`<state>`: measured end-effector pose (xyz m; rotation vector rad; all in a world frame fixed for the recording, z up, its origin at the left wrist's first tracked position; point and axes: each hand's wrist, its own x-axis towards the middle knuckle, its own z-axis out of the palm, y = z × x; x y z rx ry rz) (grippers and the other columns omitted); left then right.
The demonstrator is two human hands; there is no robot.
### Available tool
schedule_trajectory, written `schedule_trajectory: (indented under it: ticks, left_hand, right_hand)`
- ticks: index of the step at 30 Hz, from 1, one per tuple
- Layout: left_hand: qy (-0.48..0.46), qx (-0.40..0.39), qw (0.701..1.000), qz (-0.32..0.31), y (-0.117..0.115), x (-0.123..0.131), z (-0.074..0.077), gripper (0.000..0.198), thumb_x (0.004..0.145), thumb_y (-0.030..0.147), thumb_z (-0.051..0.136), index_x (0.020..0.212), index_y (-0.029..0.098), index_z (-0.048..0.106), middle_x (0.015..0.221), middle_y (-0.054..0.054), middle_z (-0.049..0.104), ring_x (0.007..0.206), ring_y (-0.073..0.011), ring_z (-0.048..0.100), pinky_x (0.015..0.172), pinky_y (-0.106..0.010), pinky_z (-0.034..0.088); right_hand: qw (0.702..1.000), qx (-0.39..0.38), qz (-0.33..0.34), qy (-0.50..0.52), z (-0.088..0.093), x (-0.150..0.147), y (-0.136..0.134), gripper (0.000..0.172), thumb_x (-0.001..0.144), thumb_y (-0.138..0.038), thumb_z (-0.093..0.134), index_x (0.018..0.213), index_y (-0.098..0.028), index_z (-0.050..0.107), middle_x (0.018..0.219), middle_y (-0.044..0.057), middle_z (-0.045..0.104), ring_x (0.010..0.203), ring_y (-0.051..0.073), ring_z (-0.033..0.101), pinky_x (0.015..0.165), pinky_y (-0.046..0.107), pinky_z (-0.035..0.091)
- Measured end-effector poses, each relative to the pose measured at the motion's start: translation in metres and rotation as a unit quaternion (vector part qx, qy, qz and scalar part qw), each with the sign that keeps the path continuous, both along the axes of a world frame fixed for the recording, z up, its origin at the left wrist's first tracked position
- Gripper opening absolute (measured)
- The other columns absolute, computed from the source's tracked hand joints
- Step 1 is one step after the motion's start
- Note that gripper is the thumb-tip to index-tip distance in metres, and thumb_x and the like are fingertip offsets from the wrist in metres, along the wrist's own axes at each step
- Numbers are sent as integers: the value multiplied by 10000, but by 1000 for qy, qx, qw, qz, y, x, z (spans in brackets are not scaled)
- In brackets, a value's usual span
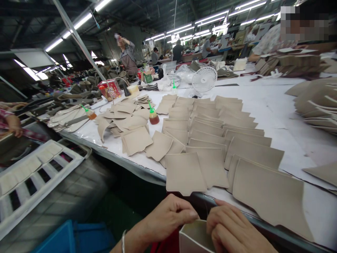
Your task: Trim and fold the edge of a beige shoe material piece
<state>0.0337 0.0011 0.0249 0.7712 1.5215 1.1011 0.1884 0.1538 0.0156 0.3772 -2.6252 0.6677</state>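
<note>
Close to the eye, two bare hands hold a tan pouch with a thin, pale rim. It is just past the front edge of the bench. The left hand pinches the back of the rim with its thumb and finger close together. The right hand has bent fingers curled over the other side. The pouch is open at the top, and its inside wall is tan too; its bottom is hidden.

Near the middle of the bench's left side stands a squeeze bottle with a pointy green top and dark, red-brown stuff in the bottom part. Another bottle, close to the left edge, leans over and has orange-brown stuff in it.

Smooth tan panels lie in rows that overlap like roof tiles, right up to the front edge. They look bendy, and some have a wavy side. Left of them is a messy heap of curled tan pieces.

Off the bench's left edge, a white rack with long gaps has pale, flat pieces on it. Low down is a blue crate; what it holds is not clear.
</note>
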Motion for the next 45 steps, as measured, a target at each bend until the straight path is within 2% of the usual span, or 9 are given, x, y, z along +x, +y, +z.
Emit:
schedule_trajectory:
  ticks: [3,6,10,22,28,31,34,38,45]
  left_hand:
    - [78,10,996,-30,-14,-1,10,432,1013,367,427,1004,126,785,874,-51,722,792,-149,616,738,-223,451]
    - [196,-9,978,-75,-23,1,19,251,953,261,582,1105,187,767,1026,-51,751,927,-174,659,812,-220,441]
    - [283,-29,955,-80,-25,7,16,244,818,104,719,1039,185,783,974,-45,768,875,-176,670,793,-218,436]
    - [358,76,925,-97,-27,17,-14,220,912,136,548,896,177,763,760,-33,708,731,-173,592,661,-265,392]
    - [301,53,949,-72,-20,22,-9,249,819,40,665,978,193,780,883,-22,746,845,-169,628,751,-236,424]
    - [337,94,934,-73,-15,26,-18,152,887,127,638,917,174,779,807,-34,739,773,-171,614,707,-257,413]
    - [364,130,918,-87,-12,28,-25,280,990,264,516,915,153,763,798,-65,732,742,-180,610,674,-280,403]
    - [370,143,912,-106,-13,25,-25,462,1046,395,384,877,151,737,792,-80,722,744,-187,615,674,-287,406]
    - [371,141,913,-89,-17,21,-25,522,1045,467,377,851,150,743,698,-59,675,663,-153,609,599,-246,394]
  right_hand:
    - [998,-20,-42,46,-14,2,-1,295,1071,-284,301,855,-253,500,831,16,677,750,199,651,846,366,544]
    - [999,-12,-52,0,-18,0,-3,175,994,-154,391,941,-253,525,894,8,702,786,198,669,759,322,551]
    - [998,-11,-66,2,-18,-3,-6,238,890,-49,396,942,-250,513,852,8,686,739,208,664,666,314,531]
    - [997,13,-70,-26,-38,5,-9,254,992,-111,327,819,-247,453,762,17,611,674,228,556,634,353,432]
    - [991,-41,-20,-123,-10,7,-4,210,1055,-194,387,857,-238,442,886,24,628,829,226,577,778,365,436]
    - [987,-68,-25,-142,4,7,-3,214,1026,-163,476,826,-233,450,852,2,623,816,206,580,808,352,438]
    - [977,-91,-58,-183,14,8,-2,186,953,-110,588,833,-224,504,856,-15,634,811,184,593,812,329,451]
    - [964,-78,-53,-249,18,6,0,140,901,-78,637,918,-215,615,943,1,692,868,201,611,838,361,444]
    - [948,-106,-26,-299,20,14,14,166,992,-141,563,866,-212,643,922,-4,689,901,188,609,951,425,325]
